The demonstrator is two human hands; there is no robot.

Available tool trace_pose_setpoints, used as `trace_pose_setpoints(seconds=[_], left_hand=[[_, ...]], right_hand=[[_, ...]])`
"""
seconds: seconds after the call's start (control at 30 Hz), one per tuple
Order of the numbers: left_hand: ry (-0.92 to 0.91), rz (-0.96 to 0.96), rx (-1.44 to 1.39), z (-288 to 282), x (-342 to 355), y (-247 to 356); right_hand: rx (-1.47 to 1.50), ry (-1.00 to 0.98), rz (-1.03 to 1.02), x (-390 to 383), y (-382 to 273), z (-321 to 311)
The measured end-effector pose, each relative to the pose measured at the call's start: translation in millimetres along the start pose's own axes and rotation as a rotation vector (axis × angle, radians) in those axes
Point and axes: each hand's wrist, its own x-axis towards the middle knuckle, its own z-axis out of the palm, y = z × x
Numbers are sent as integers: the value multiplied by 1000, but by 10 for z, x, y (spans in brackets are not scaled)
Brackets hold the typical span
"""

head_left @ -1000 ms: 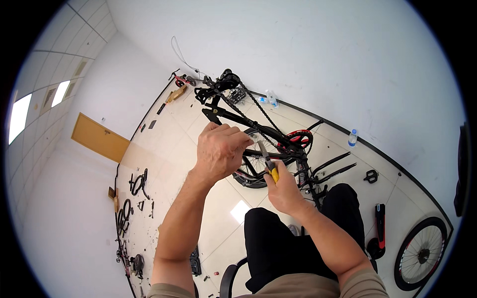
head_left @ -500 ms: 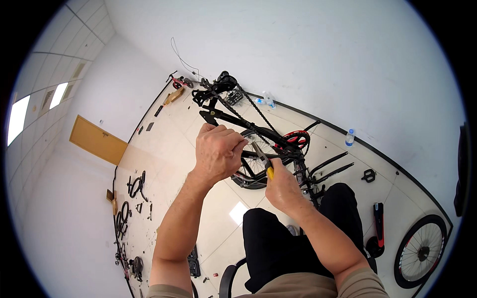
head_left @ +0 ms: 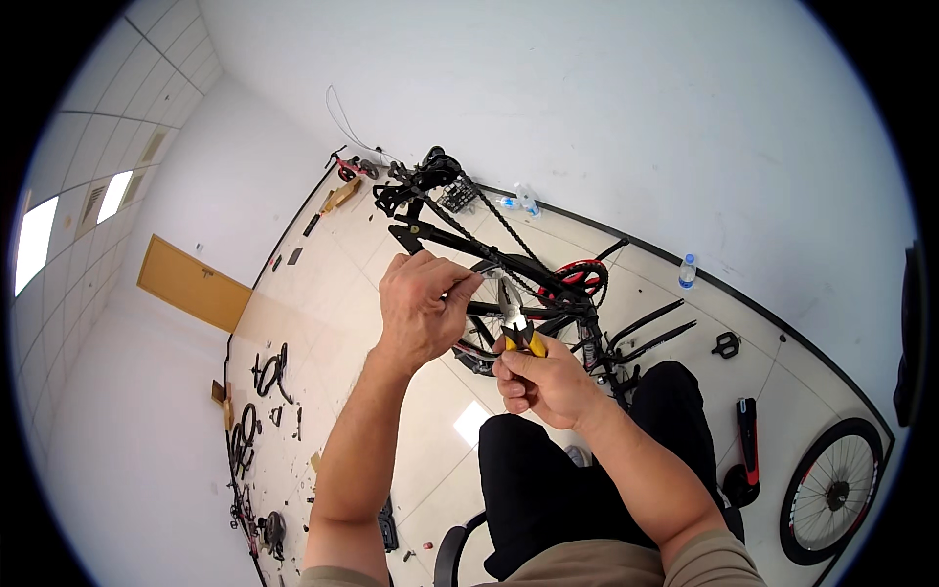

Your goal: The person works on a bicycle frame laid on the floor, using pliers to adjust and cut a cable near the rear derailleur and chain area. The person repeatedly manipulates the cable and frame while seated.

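My left hand [head_left: 423, 303] is closed, its fingertips pinched on something too small to make out, just left of the pliers' jaws. My right hand [head_left: 538, 382] grips pliers [head_left: 514, 318] with yellow handles and metal jaws pointing up and slightly left. Behind both hands, a black bicycle frame [head_left: 450, 238] stands with its chain [head_left: 499, 225] hanging along it, a red-and-black chainring [head_left: 575, 278] and a spoked wheel [head_left: 479, 342] partly hidden by my hands.
Water bottles [head_left: 688, 272] stand along the skirting. A detached wheel [head_left: 834, 489], a black-and-red part [head_left: 747, 450] and a pedal [head_left: 726, 345] lie right. Scattered parts [head_left: 274, 377] and cardboard [head_left: 342, 194] are left. A chair [head_left: 452, 558] is beneath me; a wooden door [head_left: 196, 284] is far left.
My right hand has rotated the pliers, so both yellow handles and the broad jaws now show, and its fingers have shifted on them. My left hand has moved slightly left and down.
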Motion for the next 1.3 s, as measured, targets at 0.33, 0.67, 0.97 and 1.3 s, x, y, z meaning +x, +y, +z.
trace_pose_setpoints(seconds=[0.33,0.67,0.97,1.3], left_hand=[[-11,-15,6,4,9,17],[16,34,26,25,14,-19],[30,16,19,1,2,16],[-33,20,167,-3,25,48]], right_hand=[[-992,395,-322,150,153,-179],[-1232,512,-492,289,263,-199],[158,-94,-3,-23,-31,-27],[455,-287,29,49,101,-87]])
